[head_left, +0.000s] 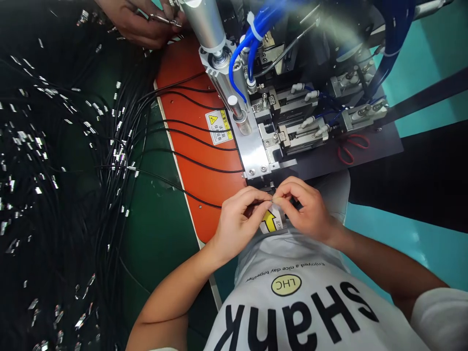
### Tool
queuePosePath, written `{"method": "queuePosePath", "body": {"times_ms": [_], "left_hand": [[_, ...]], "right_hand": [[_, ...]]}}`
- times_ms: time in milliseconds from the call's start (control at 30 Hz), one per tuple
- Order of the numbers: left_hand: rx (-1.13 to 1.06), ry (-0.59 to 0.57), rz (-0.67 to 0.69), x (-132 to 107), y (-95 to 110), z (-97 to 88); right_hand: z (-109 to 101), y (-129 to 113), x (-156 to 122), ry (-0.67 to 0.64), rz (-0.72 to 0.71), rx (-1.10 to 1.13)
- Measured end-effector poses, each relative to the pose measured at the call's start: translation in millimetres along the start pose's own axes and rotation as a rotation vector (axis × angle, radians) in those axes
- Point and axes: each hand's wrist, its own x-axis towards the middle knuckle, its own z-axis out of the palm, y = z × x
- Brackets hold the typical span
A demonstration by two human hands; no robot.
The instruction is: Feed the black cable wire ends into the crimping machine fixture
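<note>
A thin black cable point(183, 190) runs from the left across the orange plate into my left hand point(237, 219), which is closed round it in a pinch. Fingertip to fingertip with it, my right hand point(305, 207) pinches at the cable's end; the tiny piece between the fingers is too hidden to make out. Both hands are just in front of a metal clamping machine point(256, 151). Several other black cables point(199, 165) lead over the orange plate point(186, 117) to the machine's edge. Below my fingers is a label with a yellow arrow point(269, 222).
A large bundle of black cables point(120, 151) with shiny metal ends covers the green table point(157, 219) at left. Another person's hand point(142, 24) holds a small metal part at the top. Blue air hoses point(256, 34) and a cylinder point(204, 24) rise above the machine. Red-handled scissors point(353, 146) lie at right.
</note>
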Motion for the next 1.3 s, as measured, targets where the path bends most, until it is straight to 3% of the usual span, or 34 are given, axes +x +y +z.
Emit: {"method": "queuePosePath", "body": {"times_ms": [133,233,300,433,500,567,633,667,733,800,900,1067,1300], "left_hand": [[-0.101,0.139,0.01,-1.2,-1.9,8.9],[-0.082,0.227,0.164,-2.2,-7.4,13.1],[-0.052,0.225,0.285,-2.0,-10.9,11.7],[0.033,0.007,0.526,2.3,-14.3,-1.0],[0.018,-0.133,0.538,6.2,-13.3,-8.8],[-0.092,-0.294,0.406,9.5,-11.0,-14.4],[-0.211,-0.4,0.169,10.4,-8.6,-16.2],[-0.231,-0.384,0.054,9.8,-7.9,-15.6],[-0.137,-0.223,-0.048,7.1,-8.7,-11.9],[0.061,-0.026,0.032,4.6,-13.5,-6.9],[0.29,0.11,0.222,4.0,-26.0,-1.0],[0.448,0.131,0.317,5.7,-42.9,2.0],[0.467,0.072,0.338,5.5,-47.2,0.1]], "right_hand": [[7.3,-6.3,-4.0,0.027,0.219,0.182],[7.8,-9.0,-4.3,-0.075,0.451,0.459],[3.8,-11.3,-3.7,-0.149,0.538,0.57],[-7.0,-17.6,-4.8,-0.301,0.604,0.663],[-9.2,-20.0,-8.5,-0.317,0.623,0.627],[-8.5,-20.1,-12.7,-0.315,0.619,0.594],[-6.7,-16.6,-14.7,-0.309,0.6,0.597],[-5.9,-13.4,-14.0,-0.29,0.593,0.594],[-5.2,-4.1,-8.9,-0.195,0.583,0.54],[-5.0,8.0,-0.3,-0.091,0.553,0.442],[-3.5,26.8,12.6,-0.064,0.514,0.347],[-0.3,43.7,21.4,-0.084,0.515,0.289],[-1.8,46.9,21.8,-0.095,0.509,0.242]]}}
